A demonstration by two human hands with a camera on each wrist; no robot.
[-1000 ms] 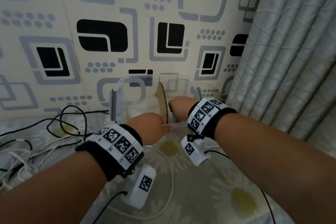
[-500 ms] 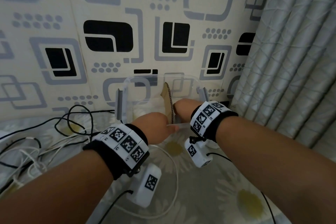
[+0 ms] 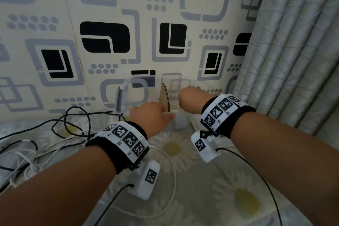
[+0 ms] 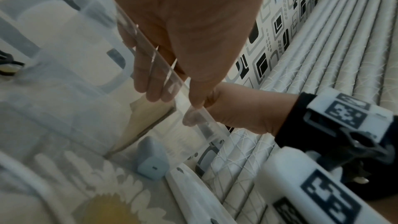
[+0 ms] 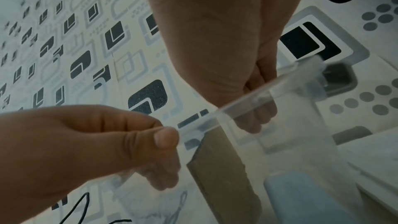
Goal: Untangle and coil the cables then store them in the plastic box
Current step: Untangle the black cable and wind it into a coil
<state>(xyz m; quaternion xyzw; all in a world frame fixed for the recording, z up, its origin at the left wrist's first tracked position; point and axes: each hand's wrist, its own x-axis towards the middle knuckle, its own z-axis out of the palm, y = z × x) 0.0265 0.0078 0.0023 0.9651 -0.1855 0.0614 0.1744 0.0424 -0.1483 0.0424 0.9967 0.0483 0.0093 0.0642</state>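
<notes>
A clear plastic box (image 3: 128, 88) stands against the patterned wall, with a cardboard sheet (image 3: 163, 95) upright inside it. Both hands hold its near rim (image 5: 258, 99). My left hand (image 3: 154, 115) pinches the rim, thumb outside and fingers (image 4: 150, 83) inside the clear wall. My right hand (image 3: 189, 99) grips the rim just to the right, its fingers (image 5: 256, 118) curled over the edge. Tangled black cables (image 3: 73, 121) and white cables (image 3: 27, 154) lie on the sheet at the left, away from both hands.
A pale blue charger block (image 4: 151, 159) lies by the foot of the cardboard. One white cable (image 3: 172, 170) loops across the daisy-print sheet under my left wrist. Grey curtains (image 3: 293, 60) hang close on the right, next to the box.
Both hands keep hold of the box rim and sit slightly higher than before. The cables on the left have not moved.
</notes>
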